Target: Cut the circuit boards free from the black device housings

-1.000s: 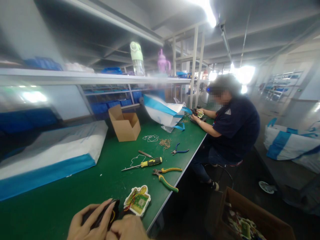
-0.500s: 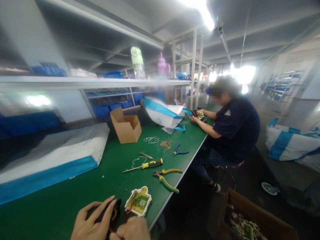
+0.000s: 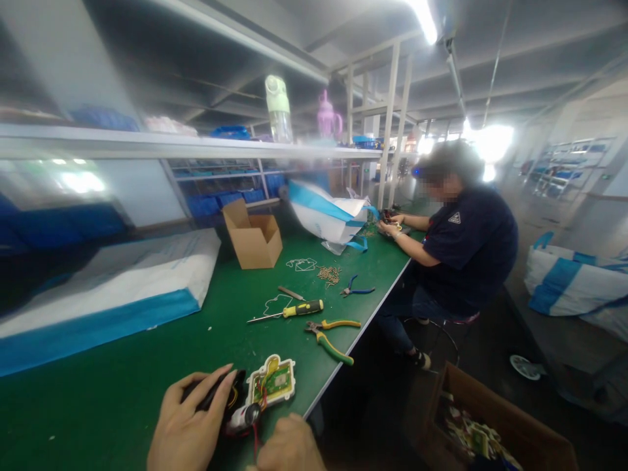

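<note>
My left hand (image 3: 189,418) is wrapped over a black plastic housing (image 3: 209,394) with yellow wires at its side. Against the housing's right side is a small white cylinder with a black end (image 3: 244,417). Behind it lies a green circuit board in a white frame (image 3: 280,381), with red and yellow wires running off it. My right hand (image 3: 290,448) is closed at the bottom of the view, its fingertips on a red wire (image 3: 256,437) that runs down from the cylinder. Parts of those fingers are cut off by the lower edge.
Yellow-green pliers (image 3: 328,340), a screwdriver (image 3: 301,309), blue pliers (image 3: 356,288) and a pile of screws (image 3: 328,275) lie on the green table. A cardboard box (image 3: 258,243) and white-blue bags (image 3: 147,281) stand behind. A co-worker (image 3: 466,242) sits right. A brown bin (image 3: 495,425) holds scrap.
My right hand has moved right and down, away from my left hand. The white cylinder and red wire now show between them. The view has shifted slightly.
</note>
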Available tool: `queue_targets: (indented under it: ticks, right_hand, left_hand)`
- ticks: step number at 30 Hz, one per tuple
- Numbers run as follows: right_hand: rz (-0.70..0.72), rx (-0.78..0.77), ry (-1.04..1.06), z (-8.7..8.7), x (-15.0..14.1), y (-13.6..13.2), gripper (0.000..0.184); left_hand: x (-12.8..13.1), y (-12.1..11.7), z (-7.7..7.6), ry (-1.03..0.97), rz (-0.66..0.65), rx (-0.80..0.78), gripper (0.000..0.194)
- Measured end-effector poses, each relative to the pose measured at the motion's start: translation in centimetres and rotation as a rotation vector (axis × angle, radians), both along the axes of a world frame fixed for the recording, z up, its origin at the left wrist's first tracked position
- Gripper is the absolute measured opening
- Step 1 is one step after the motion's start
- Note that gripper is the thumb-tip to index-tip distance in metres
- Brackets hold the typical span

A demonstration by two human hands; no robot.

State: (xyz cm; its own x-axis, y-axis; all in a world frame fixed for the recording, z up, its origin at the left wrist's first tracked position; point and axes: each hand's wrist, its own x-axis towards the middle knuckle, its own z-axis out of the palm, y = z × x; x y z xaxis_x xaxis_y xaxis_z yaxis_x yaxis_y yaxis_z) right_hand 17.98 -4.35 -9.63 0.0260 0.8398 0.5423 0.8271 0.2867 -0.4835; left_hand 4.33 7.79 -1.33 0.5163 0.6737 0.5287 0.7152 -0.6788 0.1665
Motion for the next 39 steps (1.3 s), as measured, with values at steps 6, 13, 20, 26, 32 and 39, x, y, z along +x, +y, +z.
queue_targets:
  ticks: [6,13,20,26,32,39]
  right_hand:
    - [0.076,-0.033,0.079,3.7,1.7,-2.8,0.04]
    - [0.112,-0.124,0.27,5.5,2.2,-3.5,0.045]
    - [0.152,-0.135,0.195,5.8,2.2,-4.0,0.04]
    - [0.147,-0.174,0.256,6.5,3.4,-5.1,0.028]
    - [0.035,-0.279,0.561,7.8,5.9,-4.4,0.038]
    - [0.104,-0.217,0.676,10.0,5.7,-1.5,0.037]
  left_hand:
    - [1.0,-2.3,2.0,-0.344,0.08,-0.214,0.039]
    - [0.6,-3.2,1.1,-0.838,0.013,-0.649,0.085]
    - [0.8,-3.6,1.2,-0.907,0.02,-0.807,0.055]
    - [1.1,-3.3,0.9,-1.034,0.176,-0.706,0.058]
    - [0.4,-2.4,0.6,-1.203,0.347,-0.668,0.062]
    - [0.3,-2.6,1.1,-1.239,0.453,-0.623,0.061]
